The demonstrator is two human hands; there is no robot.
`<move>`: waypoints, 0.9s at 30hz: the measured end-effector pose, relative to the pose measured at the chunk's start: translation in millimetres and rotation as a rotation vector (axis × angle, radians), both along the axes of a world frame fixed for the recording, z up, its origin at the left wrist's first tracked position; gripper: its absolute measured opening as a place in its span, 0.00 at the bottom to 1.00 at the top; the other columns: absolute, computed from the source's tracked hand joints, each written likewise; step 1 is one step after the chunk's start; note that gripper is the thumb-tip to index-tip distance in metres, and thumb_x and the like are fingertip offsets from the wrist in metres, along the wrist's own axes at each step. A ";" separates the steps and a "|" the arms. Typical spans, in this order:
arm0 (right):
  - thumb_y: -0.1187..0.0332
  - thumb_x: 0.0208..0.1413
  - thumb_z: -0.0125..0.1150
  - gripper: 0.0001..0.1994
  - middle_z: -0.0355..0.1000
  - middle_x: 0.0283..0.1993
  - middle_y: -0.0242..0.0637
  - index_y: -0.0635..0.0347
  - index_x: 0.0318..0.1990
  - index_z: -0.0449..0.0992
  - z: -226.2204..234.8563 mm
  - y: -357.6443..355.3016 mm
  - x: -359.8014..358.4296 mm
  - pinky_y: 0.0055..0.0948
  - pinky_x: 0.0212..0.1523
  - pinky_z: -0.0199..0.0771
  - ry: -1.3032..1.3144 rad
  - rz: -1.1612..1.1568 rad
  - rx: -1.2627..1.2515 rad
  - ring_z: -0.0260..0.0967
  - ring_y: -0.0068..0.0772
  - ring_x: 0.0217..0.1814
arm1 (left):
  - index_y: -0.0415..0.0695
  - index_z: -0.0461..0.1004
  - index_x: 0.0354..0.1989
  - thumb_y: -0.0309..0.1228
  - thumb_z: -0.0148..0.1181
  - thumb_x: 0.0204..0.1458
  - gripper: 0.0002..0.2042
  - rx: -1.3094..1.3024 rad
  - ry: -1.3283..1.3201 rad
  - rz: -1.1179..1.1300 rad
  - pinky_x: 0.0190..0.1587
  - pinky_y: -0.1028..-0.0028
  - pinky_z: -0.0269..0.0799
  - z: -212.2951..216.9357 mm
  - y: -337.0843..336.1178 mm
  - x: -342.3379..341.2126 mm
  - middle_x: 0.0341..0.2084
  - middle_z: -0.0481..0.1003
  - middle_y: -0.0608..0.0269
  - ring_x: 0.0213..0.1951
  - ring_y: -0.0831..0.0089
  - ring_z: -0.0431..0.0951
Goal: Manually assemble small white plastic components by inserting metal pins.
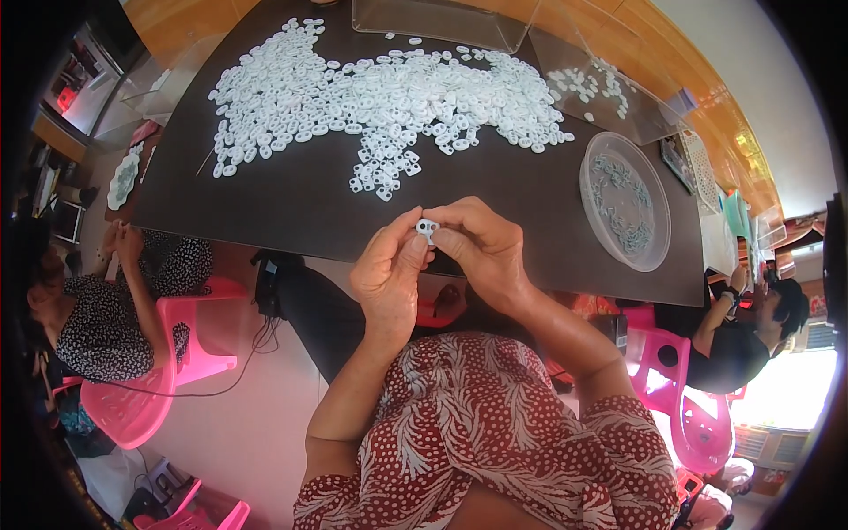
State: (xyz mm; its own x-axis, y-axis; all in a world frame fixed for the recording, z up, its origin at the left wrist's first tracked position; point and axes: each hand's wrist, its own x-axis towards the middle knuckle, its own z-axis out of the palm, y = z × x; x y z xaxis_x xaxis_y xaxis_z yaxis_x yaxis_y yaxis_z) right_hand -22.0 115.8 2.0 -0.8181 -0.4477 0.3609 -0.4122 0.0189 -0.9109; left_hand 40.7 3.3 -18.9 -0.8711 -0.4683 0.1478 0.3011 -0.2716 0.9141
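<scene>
At the centre of the frame, the left hand (389,269) and right hand (481,247) meet, fingertips pinched together on one small white plastic ring (427,227) above the dark desk (291,203) edge. A wide heap of white rings (389,97) fills the upper middle; a round clear dish (624,201) sits at right, clear trays (609,88) behind. Pink stools (190,340) stand at lower left.
</scene>
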 end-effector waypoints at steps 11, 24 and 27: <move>0.81 0.43 0.61 0.15 0.70 0.30 0.36 0.65 0.42 0.74 -1.3 -1.2 3.6 0.25 0.29 0.66 0.153 -0.004 0.075 0.64 0.27 0.30 | 0.33 0.73 0.47 0.21 0.55 0.54 0.12 0.024 0.103 0.014 0.31 0.82 0.69 -5.1 -1.5 0.3 0.30 0.74 0.64 0.27 0.81 0.69; 0.82 0.43 0.59 0.15 0.72 0.32 0.38 0.67 0.43 0.73 0.0 -7.0 9.0 0.29 0.30 0.68 0.318 -0.047 0.066 0.65 0.33 0.31 | 0.33 0.72 0.47 0.21 0.53 0.56 0.11 0.054 0.098 0.063 0.34 0.83 0.68 -6.8 3.6 5.4 0.31 0.71 0.66 0.30 0.82 0.69; 0.82 0.43 0.58 0.15 0.72 0.32 0.39 0.67 0.42 0.73 -1.9 -7.7 9.2 0.30 0.30 0.67 0.338 -0.056 0.071 0.65 0.34 0.31 | 0.32 0.72 0.47 0.23 0.53 0.56 0.11 0.023 0.083 0.106 0.33 0.82 0.68 -7.3 4.4 5.1 0.29 0.73 0.66 0.28 0.82 0.69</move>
State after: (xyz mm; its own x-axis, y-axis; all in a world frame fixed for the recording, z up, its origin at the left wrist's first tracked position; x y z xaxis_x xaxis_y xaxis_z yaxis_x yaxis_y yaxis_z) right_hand -12.9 108.1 0.2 -0.6821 -0.4388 0.5849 -0.6865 0.1088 -0.7190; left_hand 45.7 7.7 -26.2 -0.8015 -0.5615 0.2057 0.4039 -0.2547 0.8786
